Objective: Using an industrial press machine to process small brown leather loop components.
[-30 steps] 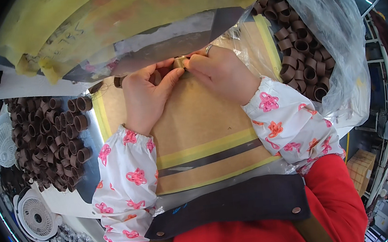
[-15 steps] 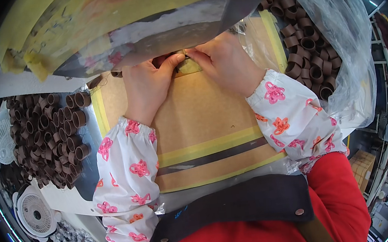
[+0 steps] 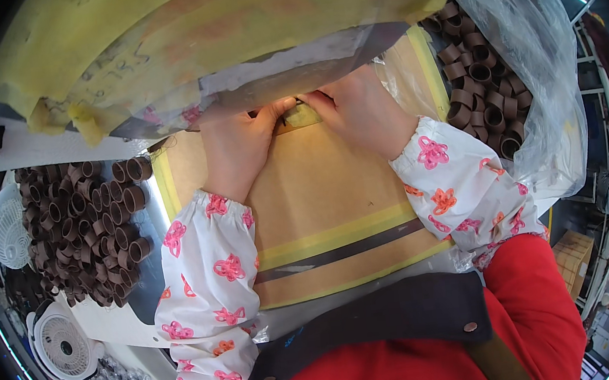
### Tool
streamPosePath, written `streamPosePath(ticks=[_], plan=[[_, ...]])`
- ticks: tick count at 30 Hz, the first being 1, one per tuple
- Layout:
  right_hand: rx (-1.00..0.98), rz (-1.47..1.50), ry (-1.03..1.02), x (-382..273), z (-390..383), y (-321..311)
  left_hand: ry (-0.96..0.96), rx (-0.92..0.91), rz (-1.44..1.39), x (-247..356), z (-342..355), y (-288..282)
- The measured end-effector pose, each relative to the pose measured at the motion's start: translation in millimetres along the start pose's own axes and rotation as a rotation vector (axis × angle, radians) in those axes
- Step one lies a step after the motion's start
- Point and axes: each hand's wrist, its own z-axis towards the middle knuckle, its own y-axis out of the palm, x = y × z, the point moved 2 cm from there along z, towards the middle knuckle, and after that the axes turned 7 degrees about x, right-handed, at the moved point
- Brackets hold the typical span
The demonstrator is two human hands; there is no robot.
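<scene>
Left hand (image 3: 239,146) and right hand (image 3: 365,113): thumbs nearly meeting at yellowish patch (image 3: 301,116) over tan board (image 3: 326,180). Yellow shield (image 3: 242,22) hides fingers, can't tell if pinching; blocked view could cause misalignment.

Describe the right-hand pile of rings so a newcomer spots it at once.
Start at the tan board and go right, past the right hand. Just beyond the board's yellow edge lies a pile of brown rings. Unlike the left pile, it has clear plastic along its outer side.
</scene>
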Motion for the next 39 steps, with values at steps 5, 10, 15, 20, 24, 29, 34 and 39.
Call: streamPosePath(ticks=[5,10,15,20,24,29,34,39], plan=[[0.013,-0.039,0.024,-2,1,-1,0.037,-0.048,0.085,-5,1,-2],[-0.005,-0.203,0.039,-8,4,-6,-0.021,-0.004,0.061,-4,0,-1],[-0.008,-0.205,0.032,-7,5,-5,0.002,0.011,0.066,-4,0,0],[-0.017,-0.227,0.025,-6,6,-1,-0.032,-0.007,0.107,-9,0,-1],[-0.033,-0.211,0.048,-4,5,-3,-0.116,-0.087,0.184,-4,-1,-2],[-0.003,-0.233,-0.003,-5,3,1,-0.115,-0.075,0.137,-13,-2,-2],[0.017,-0.233,-0.006,-2,-1,0,-0.109,-0.081,0.167,-9,-2,2],[0.046,-0.080,0.007,6,-1,-2,-0.068,-0.103,0.224,-3,2,-2]])
